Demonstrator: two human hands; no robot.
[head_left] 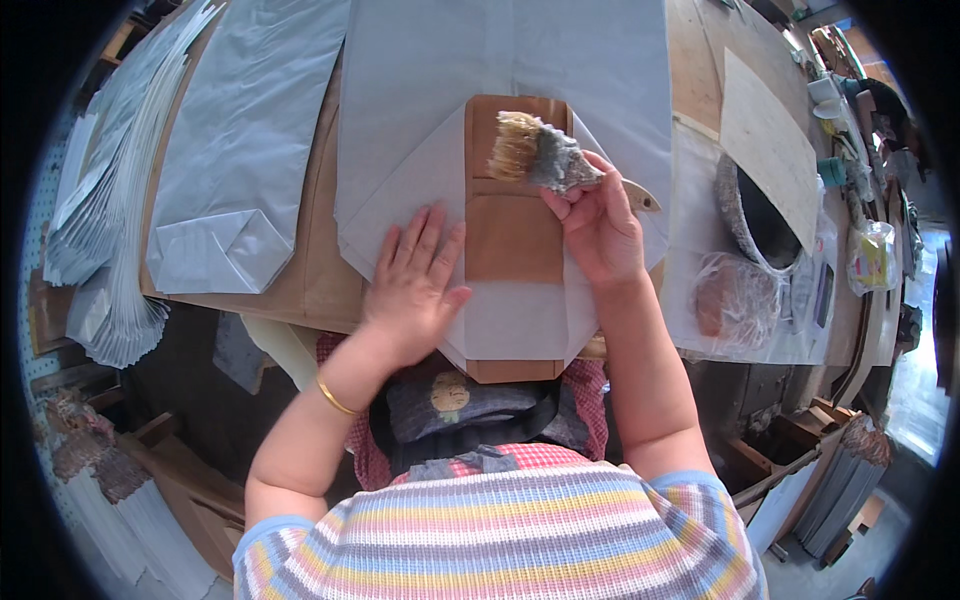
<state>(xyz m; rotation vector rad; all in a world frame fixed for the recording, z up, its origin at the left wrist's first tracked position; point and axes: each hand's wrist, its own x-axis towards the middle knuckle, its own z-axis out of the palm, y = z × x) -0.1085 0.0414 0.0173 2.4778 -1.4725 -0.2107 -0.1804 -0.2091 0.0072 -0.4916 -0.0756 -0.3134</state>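
In front of me on the table lies a large white paper bag [400, 60], its near end folded out into a flat shape with pointed side flaps. A brown paper strip [514, 240] shows down the middle of that folded end. My left hand [418, 270] rests flat on the left flap, fingers spread, holding nothing. A wide paintbrush [560, 160] is in my right hand [603, 225], gripped by its handle. Its bristles point left, above the far part of the brown strip, and its ferrule is caked with pale residue. Whether the bristles touch the paper I cannot tell.
To the left lies another white paper bag [235, 130] with a folded end, beside a fanned stack of white paper [130, 190]. On the right stand a dark round bucket [745, 215], partly under a board [768, 140], and a clear plastic bag [735, 300] with something brown inside.
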